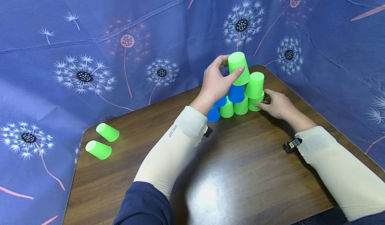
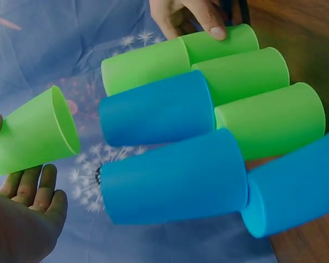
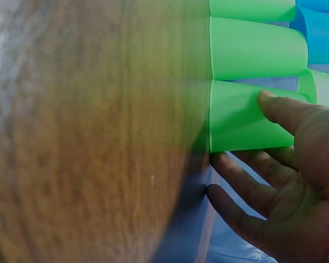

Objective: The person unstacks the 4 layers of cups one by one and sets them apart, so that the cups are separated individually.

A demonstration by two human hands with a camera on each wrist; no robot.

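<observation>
Head view shows a pyramid of inverted cups near the far right corner of the counter (image 1: 246,158). The left hand (image 1: 215,83) has its thumb and fingers curled round a green cup (image 1: 238,68), held upside down over the blue cup (image 1: 236,93) in the second tier. The right hand (image 1: 278,104) rests beside the stack, its thumb pressing the side of the end base cup (image 1: 256,104), a green one, while its other fingers lie relaxed and grip nothing.

The held cup appears to hang slightly tilted, and if it lands off-centre its rim could catch the neighbouring green cup (image 1: 255,84) and push it sideways. The tiers sit on narrow cup bottoms, so a nudge from either hand could likely bring the upper cups down. The pyramid also stands close to the counter's edge, so toppled cups might roll off onto the cloth.

Much of the left side of the pyramid is hidden behind the left hand and wrist in the head view, so the count in each tier is uncertain there. The left wrist view suggests three tiers, though it is cropped. Two spare green cups (image 1: 102,141) lie on their sides far to the left. The right wrist view is blurred over the wood.
</observation>
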